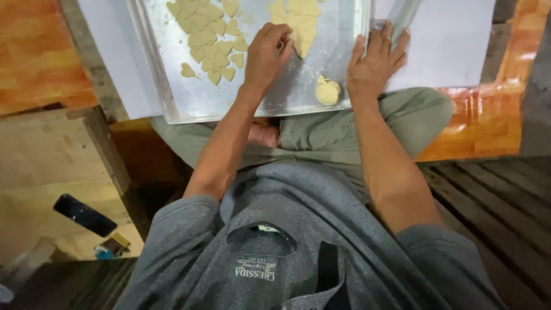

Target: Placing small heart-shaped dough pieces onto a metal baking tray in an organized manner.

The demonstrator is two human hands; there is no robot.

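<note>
— Pale dough is what the left hand (267, 53) is working at: the fingers are curling in over a heart-shaped piece at the edge of the right-hand cluster of dough hearts (299, 23), knuckles up, wrist bent down onto the metal tray (172, 69).

— Is it actually gripping the piece?

— I cannot tell; the fingertips are hiding the contact. The right hand (376, 60) is lying flat and open, palm down, fingers spreading over the tray's right rim and a clear plastic thing there that is hard to make out.

— And around them?

— A small lump of dough (328, 92) is sitting just beside the right wrist. Another cluster of hearts (209, 37) is lying left of the left hand, with one stray heart (187, 70) apart. The tray's far end is being cut off by the frame, and its near edge is resting over the person's knees (321, 129).
</note>
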